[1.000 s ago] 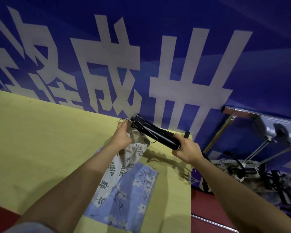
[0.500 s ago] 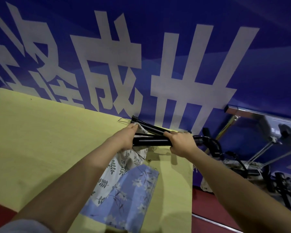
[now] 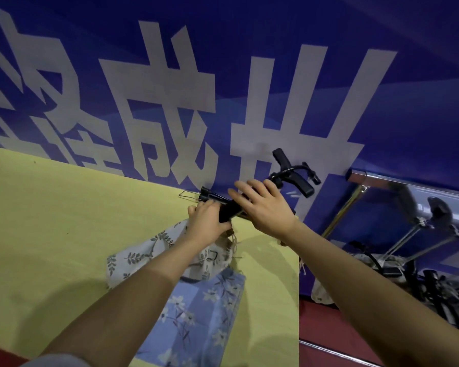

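A black folding tool with handles and thin wire parts (image 3: pixel 289 173) is held over the far right corner of the yellow table (image 3: pixel 51 221). My left hand (image 3: pixel 210 221) grips its lower end, just above a white leaf-print cloth bag (image 3: pixel 149 250). My right hand (image 3: pixel 263 205) lies over the tool's middle with fingers spread and nearly straight. A blue floral cloth (image 3: pixel 202 313) lies nearer me on the table, partly under my left forearm.
A blue banner with large white characters (image 3: pixel 170 102) covers the wall behind the table. Right of the table's edge, a metal rail (image 3: pixel 382 178) and a heap of dark stands and equipment (image 3: pixel 421 274) sit on a red floor.
The tool's handle end has swung up toward the wall. My right hand has let go of its grip and now lies open across the tool. My left hand has closed round its lower end.
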Demonstrator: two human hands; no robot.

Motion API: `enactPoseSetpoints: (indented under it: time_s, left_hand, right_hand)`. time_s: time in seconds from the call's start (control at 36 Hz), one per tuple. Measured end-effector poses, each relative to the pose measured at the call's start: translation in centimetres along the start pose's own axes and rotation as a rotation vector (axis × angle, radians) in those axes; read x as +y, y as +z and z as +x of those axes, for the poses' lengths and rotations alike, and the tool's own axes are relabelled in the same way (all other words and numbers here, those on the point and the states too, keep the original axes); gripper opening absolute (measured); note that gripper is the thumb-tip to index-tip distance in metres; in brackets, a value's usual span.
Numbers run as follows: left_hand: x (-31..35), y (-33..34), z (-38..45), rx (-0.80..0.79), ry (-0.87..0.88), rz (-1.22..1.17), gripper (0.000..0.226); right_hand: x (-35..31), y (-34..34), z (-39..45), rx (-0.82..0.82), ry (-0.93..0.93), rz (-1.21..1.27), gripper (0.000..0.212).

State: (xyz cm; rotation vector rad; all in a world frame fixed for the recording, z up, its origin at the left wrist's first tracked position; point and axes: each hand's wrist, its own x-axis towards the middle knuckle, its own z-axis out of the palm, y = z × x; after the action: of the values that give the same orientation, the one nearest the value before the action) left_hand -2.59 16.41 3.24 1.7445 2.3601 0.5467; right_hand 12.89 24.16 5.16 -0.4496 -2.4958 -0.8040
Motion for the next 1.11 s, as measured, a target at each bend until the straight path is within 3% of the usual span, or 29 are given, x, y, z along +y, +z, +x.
enactPoseSetpoints:
  time_s: [0.08,0.14,0.22,0.33,0.39,0.44,0.56,0.72,0.83,0.94,1.11]
  left_hand:
    - [-1.1,-0.5,0.4,0.046,-0.045,-0.107,0.034]
    - [-1.6,-1.1,0.8,0.084,-0.048,-0.144,0.034]
    - [-1.5,-2.3,0.7,0.145,-0.043,-0.197,0.034]
    - [-0.9,-3.5,0.0,0.195,-0.039,-0.362,0.029]
    - [-0.8,-3.9,-0.3,0.192,-0.039,-0.473,0.027]
    - [-0.7,-4.3,-0.6,0.195,-0.043,-0.541,0.028]
    - [-1.2,-4.6,-0.8,0.242,-0.053,-0.549,0.027]
    - [-2.4,-3.6,-1.5,0.265,-0.098,-0.457,0.029]
    - [-2.5,-2.5,-2.1,0.213,-0.159,-0.477,0.033]
    - [-2.8,-1.8,-2.2,0.185,-0.199,-0.477,0.044]
    - [-3.9,-1.6,-2.6,0.168,-0.212,-0.448,0.043]
  right_hand:
    - [-0.4,-0.4,-0.1,0.089,0.036,0.062,0.032]
    - [-0.8,-0.5,0.1,0.039,0.115,0.154,0.024]
    - [-1.6,-0.5,0.4,-0.199,0.33,0.453,0.019]
    - [-2.8,0.5,0.9,-0.528,0.554,0.655,0.05]
    - [-3.2,0.8,1.6,-0.61,0.621,0.734,0.059]
    - [-3.5,1.0,2.3,-0.636,0.637,0.754,0.053]
    - [-3.5,0.9,2.7,-0.538,0.633,0.745,0.02]
    - [-2.9,0.0,2.4,-0.458,0.798,1.043,0.025]
    - [-3.3,-1.6,3.3,-0.283,0.989,1.372,0.023]
    - [-3.5,-2.2,3.8,-0.233,1.075,1.43,0.02]
    - [-2.9,-2.7,4.7,-0.154,1.138,1.501,0.011]
